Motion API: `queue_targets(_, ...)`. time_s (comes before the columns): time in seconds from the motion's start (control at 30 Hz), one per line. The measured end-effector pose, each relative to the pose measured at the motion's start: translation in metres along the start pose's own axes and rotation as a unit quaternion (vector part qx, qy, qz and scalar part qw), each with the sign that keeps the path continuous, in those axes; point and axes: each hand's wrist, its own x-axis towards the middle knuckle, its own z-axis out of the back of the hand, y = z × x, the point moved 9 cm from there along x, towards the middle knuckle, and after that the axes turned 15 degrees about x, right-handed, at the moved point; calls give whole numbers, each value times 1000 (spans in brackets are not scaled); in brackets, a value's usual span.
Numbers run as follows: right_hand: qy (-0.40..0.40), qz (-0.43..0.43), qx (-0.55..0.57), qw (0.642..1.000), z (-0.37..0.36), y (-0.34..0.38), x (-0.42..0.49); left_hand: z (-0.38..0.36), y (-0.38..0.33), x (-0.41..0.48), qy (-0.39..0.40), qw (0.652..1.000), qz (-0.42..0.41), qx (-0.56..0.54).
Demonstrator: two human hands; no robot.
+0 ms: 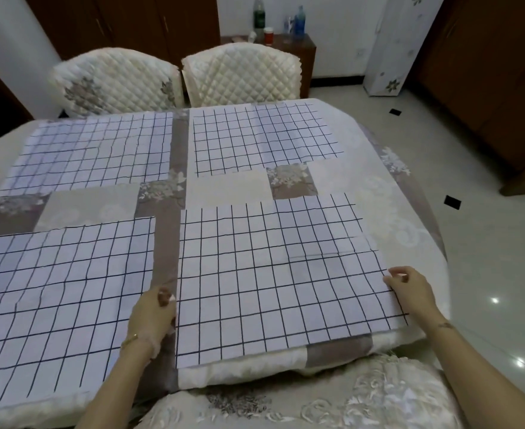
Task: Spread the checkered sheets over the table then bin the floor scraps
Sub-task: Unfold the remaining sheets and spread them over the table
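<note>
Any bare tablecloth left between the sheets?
Yes: a vertical strip and a horizontal band between the four checkered sheets, plus the right margin. Crowded at the near-right sheet, gripped by left hand and right hand.

Floor (487, 243): glossy pale tiles, small black insets, light glints at right.
Chairs (239, 75): two quilted cream backs, far side.
Side cabinet (301, 54): dark wood, bottles (258, 17) on top.
Wardrobe doors (125, 23): dark wood.
Wall (338, 29): white.

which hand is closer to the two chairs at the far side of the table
Left, narrowly. The left hand rests at the near-right sheet's left edge, more directly below the chairs; the right hand grips its right edge, farther off to the side.
</note>
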Motion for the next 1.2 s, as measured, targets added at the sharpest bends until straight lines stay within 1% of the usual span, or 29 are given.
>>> queue_targets(0.03,-13,16,-21,1000,2,5,-2,6,-16,3,-44,996,-49,53)
queue_targets(0.07,-28,39,-51,998,4,12,-5,6,-33,7,-66,989,-99,93)
queue_targets(0.1,-40,68,-87,993,6,19,-8,0,-50,11,-63,980,-144,118)
queue_targets(0.17,-37,138,-156,977,0,33,-19,-21,-82,22,-24,957,-225,183)
queue_targets(0.23,15,205,-204,957,-18,39,-32,-44,-104,30,1,915,-291,281)
queue_targets(0.27,49,217,-222,950,-28,37,-37,-53,-110,34,8,894,-309,324)
queue_targets(0.3,82,213,-239,944,-37,31,-40,-60,-111,38,18,882,-310,354)
queue_targets(0.37,133,184,-272,935,-47,17,-41,-69,-107,48,38,876,-294,381)
queue_targets(0.43,155,160,-285,932,-48,8,-40,-75,-99,54,48,870,-283,401)
queue_targets(0.5,166,156,-288,930,-49,6,-39,-79,-93,58,53,863,-277,418)
queue_targets(0.73,173,158,-296,926,-47,7,-44,-81,-93,62,49,871,-259,414)
queue_targets(0.87,168,157,-274,934,-44,13,-46,-76,-98,59,64,874,-258,407)
queue_targets(0.93,164,153,-262,939,-43,15,-46,-68,-103,53,56,879,-264,393)
queue_targets(1.07,149,147,-211,955,-41,21,-47,-42,-106,25,18,910,-270,312)
queue_targets(1.2,110,143,-124,976,-33,29,-51,-25,-85,-4,23,960,-222,170)
